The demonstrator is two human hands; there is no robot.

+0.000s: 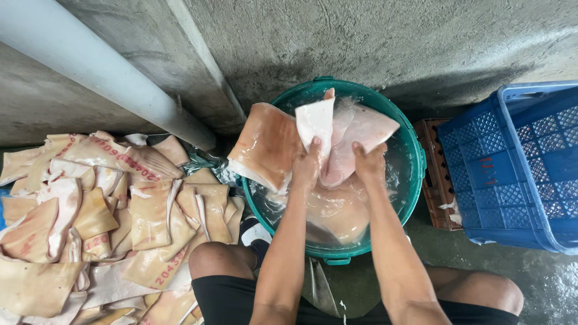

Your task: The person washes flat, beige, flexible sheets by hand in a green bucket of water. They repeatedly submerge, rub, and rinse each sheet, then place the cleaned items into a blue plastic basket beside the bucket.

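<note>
Pale pork skin (337, 135) in left hand (306, 164) and right hand (369, 164) over green tub (415, 156)

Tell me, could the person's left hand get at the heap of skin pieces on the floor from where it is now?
Probably yes. The left hand grips a pale slab over the green tub, so it would have to let go first. The heap lies open on that same side, beside the left knee, nothing between.

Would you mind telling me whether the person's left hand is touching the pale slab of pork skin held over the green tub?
Touching. The head view shows the left hand with its fingers curled over the slab's lower edge, above the green tub.
</note>
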